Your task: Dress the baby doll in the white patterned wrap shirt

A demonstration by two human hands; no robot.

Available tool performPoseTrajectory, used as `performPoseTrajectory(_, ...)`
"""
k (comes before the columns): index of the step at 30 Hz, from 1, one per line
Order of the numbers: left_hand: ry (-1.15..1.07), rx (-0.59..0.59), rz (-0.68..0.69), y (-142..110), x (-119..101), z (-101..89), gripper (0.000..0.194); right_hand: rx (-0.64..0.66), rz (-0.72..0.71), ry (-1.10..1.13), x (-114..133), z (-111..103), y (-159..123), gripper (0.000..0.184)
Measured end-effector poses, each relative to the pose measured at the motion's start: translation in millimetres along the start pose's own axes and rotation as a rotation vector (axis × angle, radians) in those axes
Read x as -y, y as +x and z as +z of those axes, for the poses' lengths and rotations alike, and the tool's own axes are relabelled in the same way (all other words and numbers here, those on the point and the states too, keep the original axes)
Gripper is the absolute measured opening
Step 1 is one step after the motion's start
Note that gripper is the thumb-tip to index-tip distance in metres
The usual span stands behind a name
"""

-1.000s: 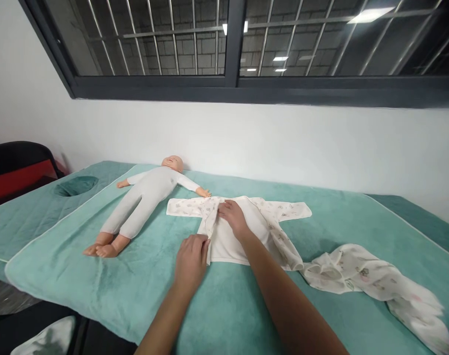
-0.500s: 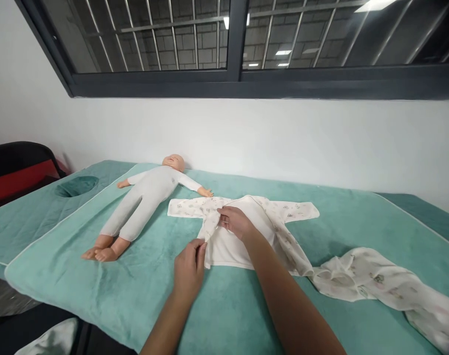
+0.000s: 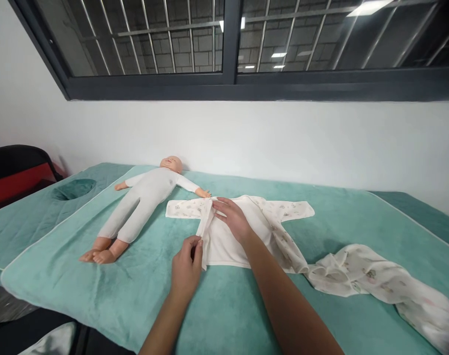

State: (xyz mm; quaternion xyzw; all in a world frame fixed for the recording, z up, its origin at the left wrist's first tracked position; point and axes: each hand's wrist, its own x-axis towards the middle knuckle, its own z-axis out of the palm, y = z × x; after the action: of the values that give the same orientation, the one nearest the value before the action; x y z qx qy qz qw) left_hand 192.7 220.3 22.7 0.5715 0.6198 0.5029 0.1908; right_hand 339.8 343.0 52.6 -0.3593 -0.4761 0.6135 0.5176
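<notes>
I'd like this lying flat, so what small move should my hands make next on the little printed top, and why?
On the printed top, I'd probably smooth the left front panel outward with the right hand: it looks narrow and folded, and the left hand is at its side edge to steady it.

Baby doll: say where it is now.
In the head view, the baby doll lies face up left of centre on the teal cover, head near the wall, one hand by a sleeve of the printed baby top.
</notes>
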Motion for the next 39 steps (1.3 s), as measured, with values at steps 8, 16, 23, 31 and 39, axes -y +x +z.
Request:
performPoseTrajectory(8,-0.256,-0.205,-0.330,7,-6,-9.5,0.027,0.270,-0.243,-0.752,-26,13,2,0.049)
performPoseTrajectory(16,-0.220,-0.275,-0.276,5,-2,-14.3,0.020,0.000,-0.302,-1.142,-27,3,7,0.038)
performPoseTrajectory(23,-0.162,-0.239,-0.242,4,0,-11.7,0.025,-0.127,-0.232,-1.253,-27,-9,14,0.033)
performPoseTrajectory(31,-0.092,-0.175,-0.202,2,1,-8.9,0.024,-0.079,-0.213,-1.371,-25,-6,13,0.043)
performPoseTrajectory(39,0.118,-0.182,0.149,-1,8,-10.0,0.037,-0.113,-0.193,-1.456,-25,-6,34,0.035)
